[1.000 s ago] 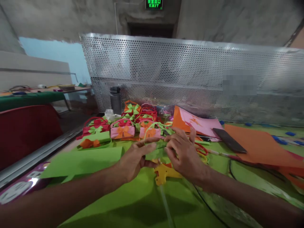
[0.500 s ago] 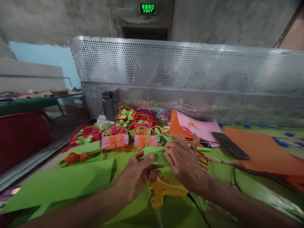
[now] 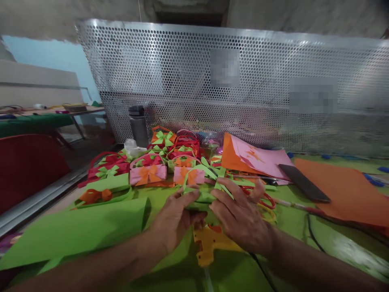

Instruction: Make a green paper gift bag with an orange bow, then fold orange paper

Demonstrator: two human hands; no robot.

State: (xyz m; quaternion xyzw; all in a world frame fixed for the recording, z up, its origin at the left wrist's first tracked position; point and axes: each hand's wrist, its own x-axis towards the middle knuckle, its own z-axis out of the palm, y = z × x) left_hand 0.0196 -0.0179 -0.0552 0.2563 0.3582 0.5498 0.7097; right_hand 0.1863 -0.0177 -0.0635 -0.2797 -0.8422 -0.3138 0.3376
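In the middle of the head view, a small light-green felt bag is between my hands, a thin green strip looping up behind it. My left hand pinches its left side, thumb on top and fingers curled beneath. My right hand grips the right side with bent fingers over the felt; its fingertips are partly hidden. A yellow glue gun lies just below the bag, partly covered by my right hand. Red-handled scissors lie beyond that hand.
Several finished felt bags with bows stand at the back left near a grey bottle. A green felt sheet lies left. To the right are pink sheets, a dark phone, an orange sheet and a black cord. A perforated metal panel stands behind.
The view has tipped downward, and the exit sign is out of frame. The bag has tilted between my hands, with its strip now showing more. My right fingers have shifted slightly on it.
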